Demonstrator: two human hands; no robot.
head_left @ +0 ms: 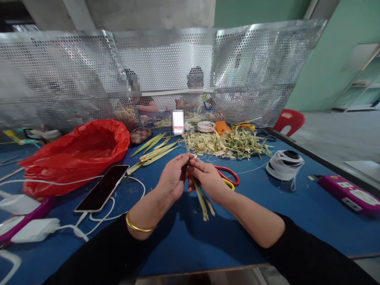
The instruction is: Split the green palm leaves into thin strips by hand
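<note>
Plainly, both hands meet over the near middle of the table (297, 209), each with its fingers drawn in and no visible gap, on the same few stalks (201, 202). The left hand (173, 176) pinches from the left side and the right hand (209, 177) from the right, their fingertips touching or nearly so. The stalks' long axis runs through this grip away from the body: pale lower ends poke out below, toward the person and slightly to the right, under the right hand's fingers, while thin greenish lengths rise past the fingertips, leaning a little left. The fingers hide the middle, so I cannot tell whether the upper and lower parts are the same strands, nor which hand holds more tightly. The lower ends lie nearer the right hand and spread into at least two separate tips. Loose strips (160, 153) lie beyond the grip to the left, nearer the left hand. Just to the right of the grip, partly hidden by the right hand, are the scissors (237, 177). A heap (222, 143) of scraps lies beyond the grip to the right, with a spool (283, 168) farther right, well apart.
</note>
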